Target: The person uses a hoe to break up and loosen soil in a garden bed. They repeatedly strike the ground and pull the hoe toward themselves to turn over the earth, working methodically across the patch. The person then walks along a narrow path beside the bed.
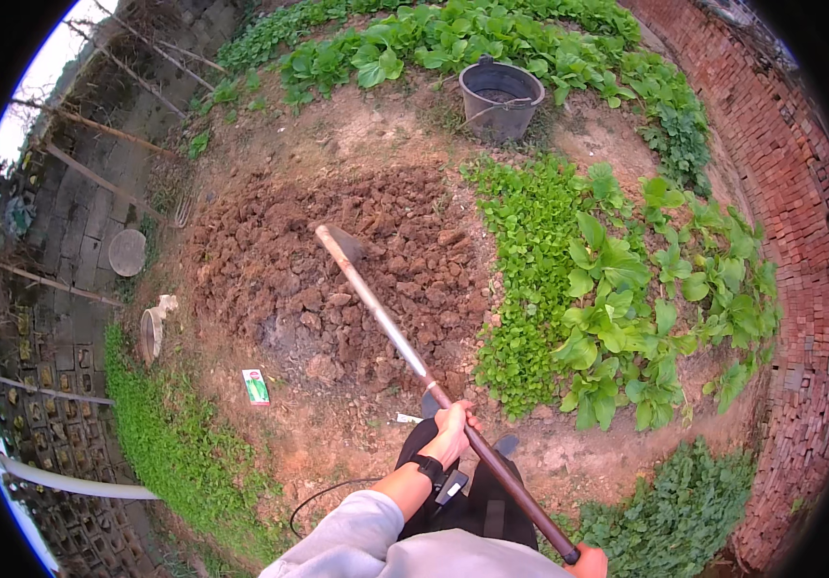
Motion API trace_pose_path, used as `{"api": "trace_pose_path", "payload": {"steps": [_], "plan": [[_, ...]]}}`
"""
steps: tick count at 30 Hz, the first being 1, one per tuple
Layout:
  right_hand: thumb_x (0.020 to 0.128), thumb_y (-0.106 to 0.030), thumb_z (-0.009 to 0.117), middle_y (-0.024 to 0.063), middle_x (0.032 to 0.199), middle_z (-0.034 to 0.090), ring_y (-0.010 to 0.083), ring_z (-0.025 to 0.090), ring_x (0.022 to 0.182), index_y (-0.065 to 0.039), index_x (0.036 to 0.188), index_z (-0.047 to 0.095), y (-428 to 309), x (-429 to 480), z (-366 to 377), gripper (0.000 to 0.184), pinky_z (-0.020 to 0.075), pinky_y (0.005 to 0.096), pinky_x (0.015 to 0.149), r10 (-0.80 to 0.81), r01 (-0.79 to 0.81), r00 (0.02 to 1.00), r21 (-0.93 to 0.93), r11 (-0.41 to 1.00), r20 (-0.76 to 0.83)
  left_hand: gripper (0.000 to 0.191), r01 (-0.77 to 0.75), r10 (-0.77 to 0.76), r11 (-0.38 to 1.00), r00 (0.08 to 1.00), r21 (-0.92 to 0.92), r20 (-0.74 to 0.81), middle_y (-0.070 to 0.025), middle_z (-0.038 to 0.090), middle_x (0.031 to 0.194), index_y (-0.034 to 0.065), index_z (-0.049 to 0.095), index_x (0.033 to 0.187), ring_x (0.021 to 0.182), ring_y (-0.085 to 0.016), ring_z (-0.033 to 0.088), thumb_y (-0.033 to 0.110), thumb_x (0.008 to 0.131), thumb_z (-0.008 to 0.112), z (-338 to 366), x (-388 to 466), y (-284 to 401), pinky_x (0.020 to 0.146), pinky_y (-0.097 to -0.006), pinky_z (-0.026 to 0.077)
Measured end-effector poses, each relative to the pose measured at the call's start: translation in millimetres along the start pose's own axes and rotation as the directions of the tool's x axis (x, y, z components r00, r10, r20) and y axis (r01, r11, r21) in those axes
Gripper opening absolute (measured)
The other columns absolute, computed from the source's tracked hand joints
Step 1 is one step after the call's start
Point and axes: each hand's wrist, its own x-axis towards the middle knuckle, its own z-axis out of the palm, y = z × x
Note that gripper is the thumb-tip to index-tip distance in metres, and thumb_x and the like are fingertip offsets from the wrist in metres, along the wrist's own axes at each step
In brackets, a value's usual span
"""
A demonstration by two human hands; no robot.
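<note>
A long-handled garden hoe runs diagonally from the broken-up soil to the lower right. My left hand, with a black watch on its wrist, grips the brown part of the handle near the middle. At the bottom right, my right hand is closed around the butt end of the same handle. The hoe's metal blade rests at or just over the clods of the dug soil bed; its lower edge is hard to make out.
A black bucket stands ahead beside leafy plants. A seed packet lies on the ground at left, below a white container. A brick wall borders the right; a block wall, poles and a garden fork are at left.
</note>
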Motion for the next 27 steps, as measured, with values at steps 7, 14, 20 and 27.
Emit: {"api": "trace_pose_path", "payload": {"steps": [7, 14, 20, 27], "plan": [[0.064, -0.022, 0.068, 0.0166, 0.065, 0.061, 0.0384, 0.062, 0.065, -0.006, 0.078, 0.058, -108.1, 111.4, 10.0, 0.023, 0.0489, 0.0466, 0.063, -0.316, 0.336, 0.899, 0.013, 0.942, -0.302, 0.015, -0.496, 0.498, 0.867, 0.867, -0.049, 0.020, -0.0001, 0.038, 0.052, 0.0051, 0.043, 0.071, 0.038, -0.012, 0.038, 0.002, 0.080, 0.055, 44.3, -40.9, 189.8, 0.035, -0.0288, 0.038], [0.066, -0.018, 0.068, 0.0207, 0.065, 0.060, 0.0387, 0.062, 0.064, -0.001, 0.082, 0.054, -108.1, 54.6, -13.8, 0.027, 0.0489, 0.0479, 0.061, -0.172, 0.176, 0.966, 0.003, 0.984, -0.191, 0.005, -0.317, 0.315, 0.921, 0.948, 0.225, 0.042, 0.0004, 0.041, 0.056, 0.0000, 0.048, 0.079, 0.038, -0.011, 0.039, 0.001, 0.083, 0.045, 68.8, 17.0, 137.9, 0.034, -0.0261, 0.035], [0.074, -0.025, 0.065, 0.0196, 0.070, 0.063, 0.0386, 0.063, 0.068, -0.003, 0.099, 0.063, -52.5, 7.1, 19.2, 0.033, 0.0503, 0.0467, 0.063, -0.011, 0.010, 0.998, -0.023, 1.000, -0.070, 0.012, -0.016, -0.002, 0.985, 0.995, 0.172, 0.105, -0.0022, 0.040, 0.059, 0.0035, 0.044, 0.076, 0.044, -0.014, 0.040, 0.002, 0.082, 0.054, 41.9, 36.2, 45.7, 0.041, -0.0314, 0.039], [0.073, -0.026, 0.065, 0.0210, 0.069, 0.062, 0.0401, 0.062, 0.069, -0.005, 0.082, 0.057, -189.5, 135.3, 10.5, 0.024, 0.0491, 0.0487, 0.064, -0.304, 0.365, 0.903, 0.170, 0.915, -0.303, 0.022, -0.627, 0.607, 0.778, 0.734, -0.038, 0.306, -0.0021, 0.050, 0.066, 0.0095, 0.045, 0.085, 0.048, -0.014, 0.049, 0.016, 0.084, 0.066, 81.5, 10.2, 235.4, 0.048, -0.0290, 0.049]]}}
